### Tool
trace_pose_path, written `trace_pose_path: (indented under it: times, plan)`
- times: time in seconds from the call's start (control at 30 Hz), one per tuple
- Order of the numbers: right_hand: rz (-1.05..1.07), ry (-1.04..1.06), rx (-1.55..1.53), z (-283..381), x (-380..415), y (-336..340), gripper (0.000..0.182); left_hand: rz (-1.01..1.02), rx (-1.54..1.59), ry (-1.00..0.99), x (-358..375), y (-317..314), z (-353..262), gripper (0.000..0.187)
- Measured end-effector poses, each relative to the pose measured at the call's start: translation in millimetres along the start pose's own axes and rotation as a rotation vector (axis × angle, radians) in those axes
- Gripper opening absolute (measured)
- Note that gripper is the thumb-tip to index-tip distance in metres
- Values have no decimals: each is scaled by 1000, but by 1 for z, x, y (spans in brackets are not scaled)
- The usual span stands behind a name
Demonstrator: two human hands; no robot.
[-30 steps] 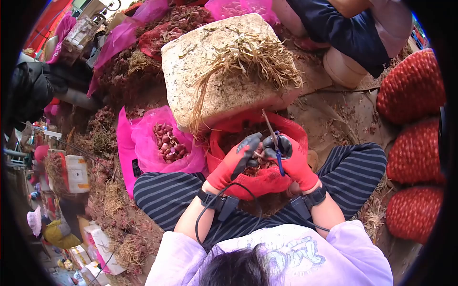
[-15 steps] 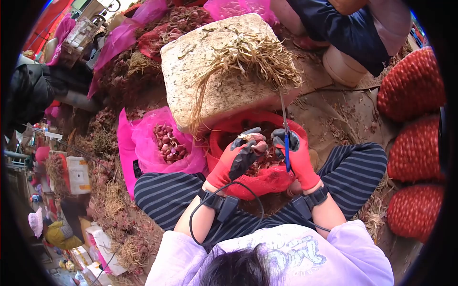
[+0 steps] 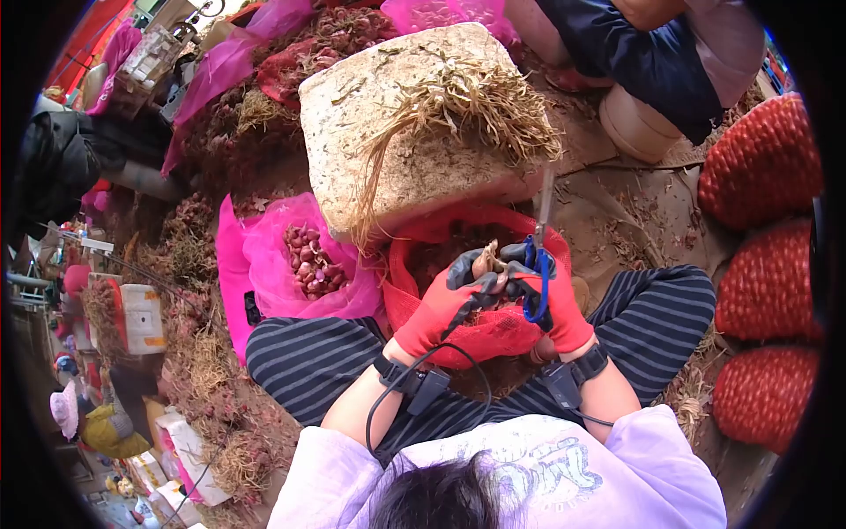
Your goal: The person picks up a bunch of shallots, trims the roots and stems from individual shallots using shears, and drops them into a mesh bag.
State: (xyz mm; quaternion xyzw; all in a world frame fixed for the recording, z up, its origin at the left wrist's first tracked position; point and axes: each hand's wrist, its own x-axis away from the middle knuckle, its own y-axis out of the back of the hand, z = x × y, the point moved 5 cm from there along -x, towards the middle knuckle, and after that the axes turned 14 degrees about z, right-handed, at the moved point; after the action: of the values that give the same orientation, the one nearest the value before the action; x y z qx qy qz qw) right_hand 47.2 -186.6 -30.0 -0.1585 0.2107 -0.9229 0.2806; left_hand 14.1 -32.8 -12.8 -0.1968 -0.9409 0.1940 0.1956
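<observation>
My left hand, in a red glove with dark fingertips, is closed round a few shallots above the red mesh bag. In my right hand, gloved the same way, a pair of scissors with blue handles points its blades away from me. The right fingers also meet the shallots near the left fingertips; whether they grip them is hard to see. Peeled-looking red shallots lie in a pink mesh bag at my left.
A foam block carrying a pile of dry stalks stands just beyond the red bag. Full red sacks line the right side. Another person sits at the upper right. Dry plant scraps cover the ground at left.
Both hands have come together round the shallots. The scissors have turned in my right hand, their blue handle loops now showing wider, and the shallots have shifted slightly right.
</observation>
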Motion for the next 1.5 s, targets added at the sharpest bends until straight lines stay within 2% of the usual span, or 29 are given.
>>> trace_pose_path:
  times: [0.07,0.17,0.27,0.37,0.47,0.57,0.67,0.77,0.87,0.97,1.0,1.1,1.13,1.23,1.27,1.37,1.5]
  plan:
    - [-16,61,87,3,0,-1,27,-55,-180,-188,-1,3,-2,47]
    - [-84,165,176,11,1,-7,28,-152,-361,-288,1,2,-4,50]
    - [-40,157,234,25,2,-6,31,-156,-342,-252,1,4,-5,51]
    - [-14,158,356,35,2,-18,31,-153,-441,-260,5,-2,-10,50]
    - [-14,136,324,24,3,-18,31,-155,-563,-263,4,-1,0,51]
    - [34,80,305,28,3,-18,31,-70,-288,-249,5,-5,2,52]
    - [82,95,348,32,4,-16,30,13,-207,-230,3,-10,1,51]
    - [106,162,731,48,9,-19,29,133,-85,-149,8,-16,-6,41]
    - [146,218,599,57,9,-20,26,410,156,9,2,-21,0,35]
    - [-10,-45,110,50,10,-1,23,314,399,77,3,-27,-6,34]
    - [-53,-32,121,52,9,-3,20,252,376,90,5,-19,2,32]
    - [18,8,165,51,8,-12,18,210,642,-17,3,-21,-2,32]
    - [46,-23,65,50,10,-17,18,191,662,-76,1,-13,7,36]
    - [-34,-7,-13,46,8,-13,20,97,439,-96,-3,2,19,40]
    - [-89,34,-127,48,5,-11,23,91,422,-63,3,-7,0,40]
    - [-187,80,-23,31,1,15,24,-24,93,-101,-1,-4,2,41]
    - [-60,72,194,24,0,-5,33,-29,32,-184,-8,1,14,46]
